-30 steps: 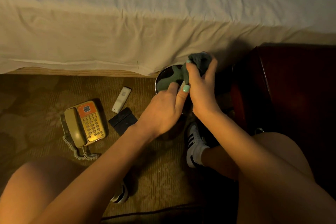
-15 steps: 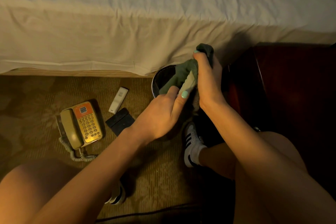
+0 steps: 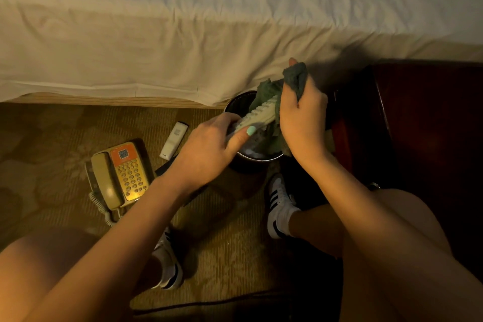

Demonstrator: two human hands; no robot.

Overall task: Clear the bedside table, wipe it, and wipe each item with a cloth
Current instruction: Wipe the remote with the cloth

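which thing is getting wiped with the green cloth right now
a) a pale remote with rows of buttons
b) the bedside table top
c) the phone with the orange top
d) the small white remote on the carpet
a: the left hand grips a pale buttoned remote while the right hand holds the green cloth round its far end; the phone lies untouched on the carpet.

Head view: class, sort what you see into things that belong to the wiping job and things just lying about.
Job: cloth in right hand; keypad remote in left hand; phone; slim remote; bedside table.
Lying about: bin; bed; shoes.
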